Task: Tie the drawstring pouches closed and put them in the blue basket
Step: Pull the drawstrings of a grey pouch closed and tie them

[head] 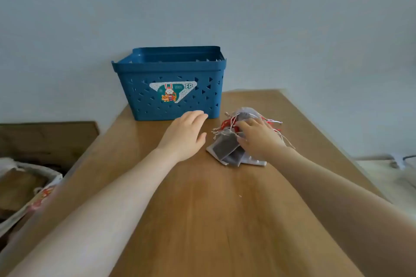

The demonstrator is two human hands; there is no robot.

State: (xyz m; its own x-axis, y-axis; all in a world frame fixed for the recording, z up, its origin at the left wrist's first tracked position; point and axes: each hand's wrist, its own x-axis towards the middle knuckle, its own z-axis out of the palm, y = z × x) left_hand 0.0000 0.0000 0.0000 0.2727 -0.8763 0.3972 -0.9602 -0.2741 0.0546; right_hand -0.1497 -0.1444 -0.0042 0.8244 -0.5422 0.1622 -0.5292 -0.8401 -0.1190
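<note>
Pouches (227,148) heaped on bench (202,209) at 4 o'clock of basket (171,87), near it, likely for short transfers; right hand (258,139) curls into the heap, apparently picking one out; left hand (184,135) released, flat, empty, between basket and heap.

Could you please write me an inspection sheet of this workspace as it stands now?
Surface: brown wooden table, a few small specks.
Job's things: blue perforated plastic basket upright at the far edge, contents not visible; pile of grey fabric drawstring pouches with red and white strings to its right.
Clutter: nothing seen on the table.
Grips: left hand open, above the table near the basket; right hand rests on the pile, hold unclear.
Cables: nothing seen.
Surroundings: pale blue wall; light cloth bag lower left.
</note>
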